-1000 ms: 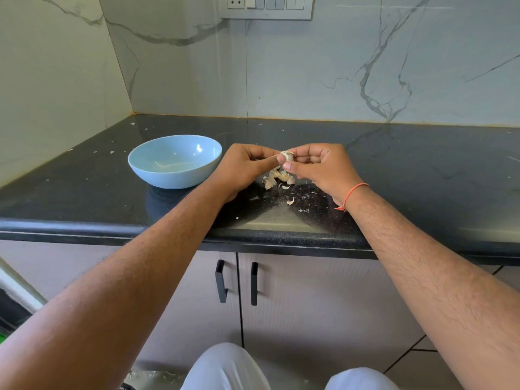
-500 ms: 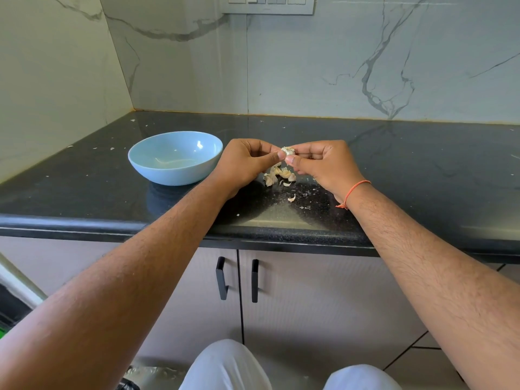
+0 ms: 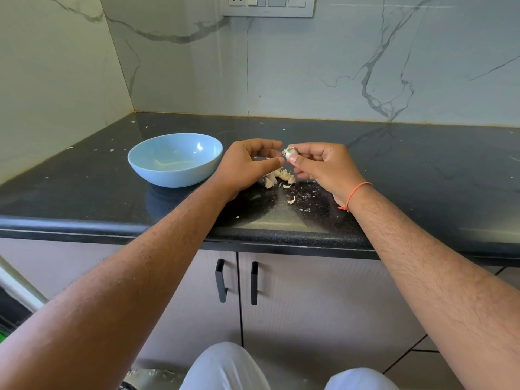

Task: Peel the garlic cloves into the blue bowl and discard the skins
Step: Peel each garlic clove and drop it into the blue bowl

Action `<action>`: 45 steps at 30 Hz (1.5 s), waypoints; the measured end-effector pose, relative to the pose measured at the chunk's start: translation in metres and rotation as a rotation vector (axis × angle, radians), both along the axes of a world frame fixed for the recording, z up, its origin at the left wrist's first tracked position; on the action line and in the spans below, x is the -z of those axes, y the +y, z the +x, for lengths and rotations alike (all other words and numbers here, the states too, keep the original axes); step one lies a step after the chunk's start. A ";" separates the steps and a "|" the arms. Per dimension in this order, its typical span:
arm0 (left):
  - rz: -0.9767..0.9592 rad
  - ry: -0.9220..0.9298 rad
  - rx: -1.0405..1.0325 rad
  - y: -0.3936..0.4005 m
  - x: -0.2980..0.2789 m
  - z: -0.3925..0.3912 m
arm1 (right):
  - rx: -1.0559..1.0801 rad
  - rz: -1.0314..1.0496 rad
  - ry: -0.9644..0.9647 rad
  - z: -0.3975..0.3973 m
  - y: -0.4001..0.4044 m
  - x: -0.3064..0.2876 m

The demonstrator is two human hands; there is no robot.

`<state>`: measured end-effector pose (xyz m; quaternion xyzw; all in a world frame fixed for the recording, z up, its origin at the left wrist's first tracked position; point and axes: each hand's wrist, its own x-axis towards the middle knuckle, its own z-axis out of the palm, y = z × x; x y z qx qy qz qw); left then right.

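A garlic clove [image 3: 289, 152] with papery skin is pinched between thumb and fingers of my right hand [image 3: 323, 167], held above the black counter. My left hand [image 3: 247, 164] sits just left of it, its thumb and forefinger tips touching the clove's left side. Below the hands lies a small pile of garlic cloves and skins [image 3: 278, 177], with one loose skin piece [image 3: 291, 200] nearer the front. The blue bowl [image 3: 174, 159] stands left of my left hand; I see no cloves in it.
The black counter [image 3: 422, 170] meets marble walls at the back and left, forming a corner. Its front edge runs above two cabinet doors with black handles [image 3: 236, 280]. A switch panel [image 3: 270, 5] is on the back wall. Small skin flecks dot the counter.
The hands have stayed close together on the clove, shifting only slightly. My left fingers have spread a little at the clove's left side.
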<state>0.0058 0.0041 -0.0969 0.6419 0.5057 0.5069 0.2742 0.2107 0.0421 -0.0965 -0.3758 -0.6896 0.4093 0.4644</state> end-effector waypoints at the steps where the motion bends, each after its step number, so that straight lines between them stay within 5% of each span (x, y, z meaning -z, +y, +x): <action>1: 0.019 0.017 0.013 -0.001 0.000 0.000 | -0.013 -0.002 -0.008 0.000 -0.001 0.000; 12: 0.053 -0.024 0.026 -0.004 -0.003 0.004 | -0.038 0.076 -0.070 -0.001 -0.010 -0.002; 22: -0.031 0.027 -0.057 -0.004 -0.006 0.005 | 0.145 0.652 -0.468 -0.010 -0.014 -0.003; 28: -0.078 0.185 -0.106 0.001 -0.007 0.012 | 0.195 0.863 -0.520 -0.018 -0.013 -0.004; 45: -0.165 0.053 0.016 -0.005 -0.012 0.008 | 0.167 0.907 -0.532 -0.022 -0.015 -0.008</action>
